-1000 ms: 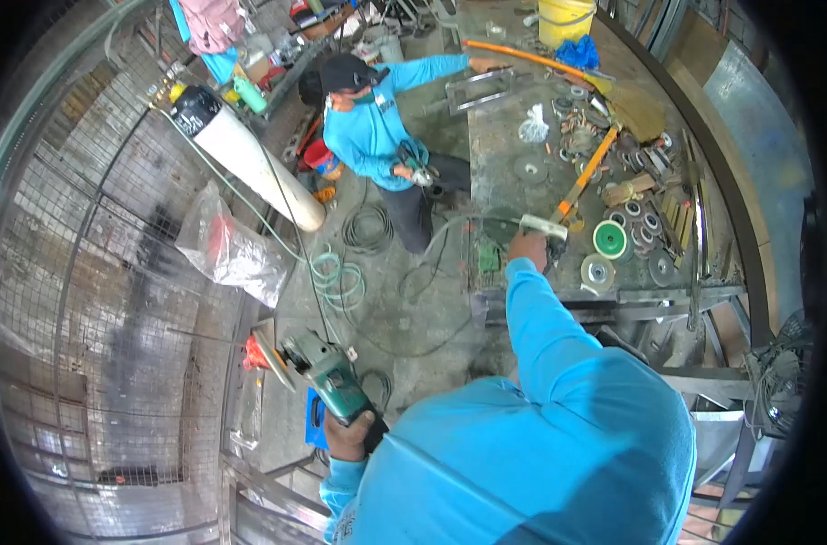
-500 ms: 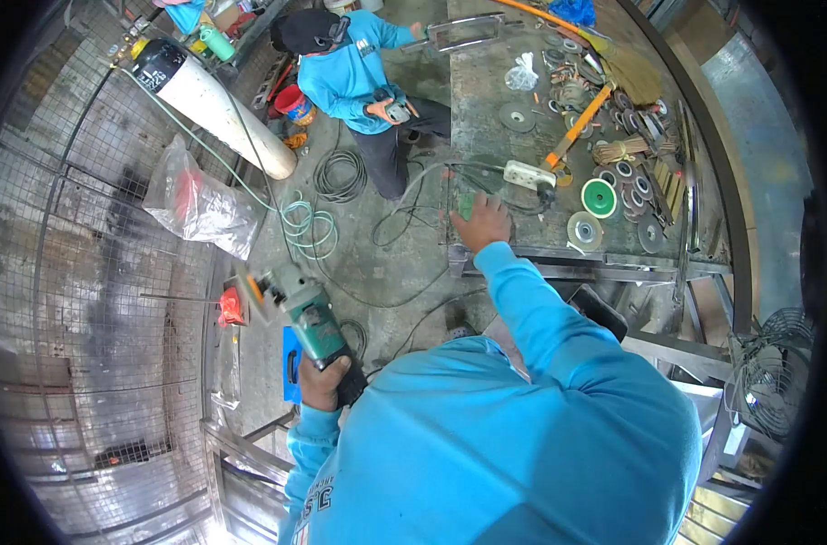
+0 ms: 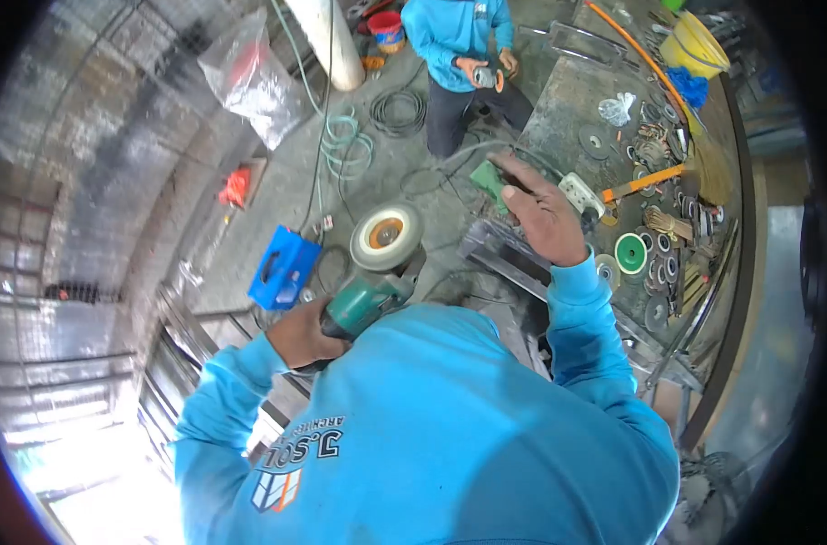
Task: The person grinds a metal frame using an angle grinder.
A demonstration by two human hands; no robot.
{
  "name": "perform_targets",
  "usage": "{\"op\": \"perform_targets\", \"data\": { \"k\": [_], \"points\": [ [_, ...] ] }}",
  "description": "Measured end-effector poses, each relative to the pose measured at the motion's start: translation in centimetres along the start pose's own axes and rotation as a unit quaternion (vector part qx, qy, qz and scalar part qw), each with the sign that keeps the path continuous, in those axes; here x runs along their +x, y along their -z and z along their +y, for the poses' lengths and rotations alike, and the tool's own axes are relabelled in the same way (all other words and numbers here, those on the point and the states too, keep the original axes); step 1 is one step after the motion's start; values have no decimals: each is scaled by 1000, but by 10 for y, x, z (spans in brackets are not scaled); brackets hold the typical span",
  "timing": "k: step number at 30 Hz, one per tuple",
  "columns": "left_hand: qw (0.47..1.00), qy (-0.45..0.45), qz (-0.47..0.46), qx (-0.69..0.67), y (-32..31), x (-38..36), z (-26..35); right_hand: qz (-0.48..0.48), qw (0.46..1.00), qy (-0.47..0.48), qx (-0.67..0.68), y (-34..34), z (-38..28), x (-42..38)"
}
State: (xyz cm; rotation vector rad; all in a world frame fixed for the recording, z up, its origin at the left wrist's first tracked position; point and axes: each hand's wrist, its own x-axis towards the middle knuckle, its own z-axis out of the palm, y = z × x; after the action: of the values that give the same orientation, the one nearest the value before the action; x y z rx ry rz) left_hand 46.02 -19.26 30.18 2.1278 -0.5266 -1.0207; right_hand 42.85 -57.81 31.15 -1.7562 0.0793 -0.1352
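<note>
In my left hand (image 3: pixel 309 334) is a green angle grinder (image 3: pixel 361 302), held by its body close to my chest. Its round white wheel (image 3: pixel 386 238), with an orange-brown centre, faces up. My right hand (image 3: pixel 548 222) grips a small green block (image 3: pixel 489 184) between thumb and fingers, near the worktable's edge. Just right of that hand lies a white power strip (image 3: pixel 580 196) on the worktable (image 3: pixel 559 113).
Discs (image 3: pixel 630 252), an orange-handled tool (image 3: pixel 645 183) and a broom (image 3: pixel 711 168) lie on the table. A co-worker (image 3: pixel 459 45) kneels ahead with a small grinder. On the floor are a blue case (image 3: pixel 284 268), hoses (image 3: pixel 348 145) and cables (image 3: pixel 398 111); a gas cylinder (image 3: pixel 327 41) stands beyond.
My left hand has brought the grinder inward and turned its wheel upward. My right hand has lifted the green block off the table. The co-worker's far hand has left the metal frame.
</note>
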Motion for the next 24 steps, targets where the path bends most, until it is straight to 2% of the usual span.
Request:
{"op": "perform_targets", "data": {
  "k": [3,6,8,10,16,19,24],
  "points": [
    [996,17,6,84,-14,-22,-6,-132,974,152,-102,-16,0,1],
    [990,92,2,104,-17,-27,22,-188,943,220,-166,-32,5,9],
    [989,86,14,120,-26,-34,17,-202,928,242,-200,-39,5,12],
    [989,86,31,116,-33,-40,14,-221,909,227,-272,-39,-4,10],
    [985,121,36,119,-40,-53,15,-235,899,206,-306,-48,-19,6],
    [987,101,49,110,-43,-57,14,-242,880,259,-315,-55,-15,6],
    [987,112,59,103,-42,-62,16,-230,892,222,-320,-58,-20,-3]
  ]
}}
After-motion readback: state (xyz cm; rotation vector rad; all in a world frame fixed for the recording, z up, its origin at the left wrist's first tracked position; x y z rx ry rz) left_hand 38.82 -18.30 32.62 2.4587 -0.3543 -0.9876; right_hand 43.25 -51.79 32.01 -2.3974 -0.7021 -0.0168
